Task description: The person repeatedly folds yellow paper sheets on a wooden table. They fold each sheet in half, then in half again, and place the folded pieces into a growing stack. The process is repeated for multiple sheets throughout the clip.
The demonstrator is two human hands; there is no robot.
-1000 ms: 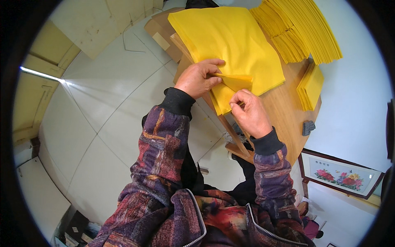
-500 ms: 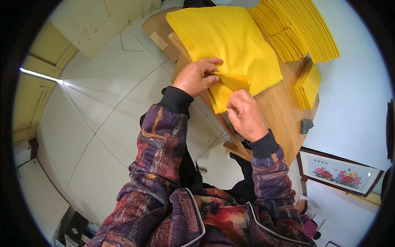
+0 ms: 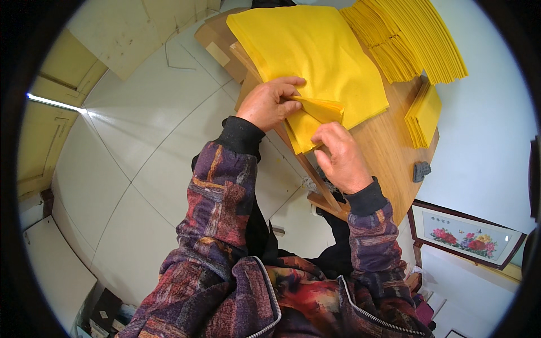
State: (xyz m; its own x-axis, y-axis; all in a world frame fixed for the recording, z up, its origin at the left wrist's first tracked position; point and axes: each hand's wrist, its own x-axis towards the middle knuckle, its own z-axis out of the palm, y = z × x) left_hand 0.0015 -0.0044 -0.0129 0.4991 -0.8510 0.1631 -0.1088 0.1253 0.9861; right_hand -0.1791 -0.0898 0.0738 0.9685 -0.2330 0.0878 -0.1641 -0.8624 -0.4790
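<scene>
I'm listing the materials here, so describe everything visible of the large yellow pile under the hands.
The yellow pile looks like soft felt sheets, layered at the edges, roughly four-sided and rippled. It lies mostly flat on the wooden table. The left hand rests at its near side, pinching a raised fold; the right hand is at the near corner, its exact contact hidden.

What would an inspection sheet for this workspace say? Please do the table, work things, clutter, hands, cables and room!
Surface: wooden table.
Job's things: yellow sheets lie spread, with a folded flap; a big yellow stack and a small one sit on the right.
Clutter: grey lump near the table's edge.
Hands: left hand pinches the flap; right hand is at the sheets' near edge, grip unclear.
Cables: thin bent strip on the floor; cannot tell if it's a cable.
Surroundings: framed picture, cardboard box.
</scene>
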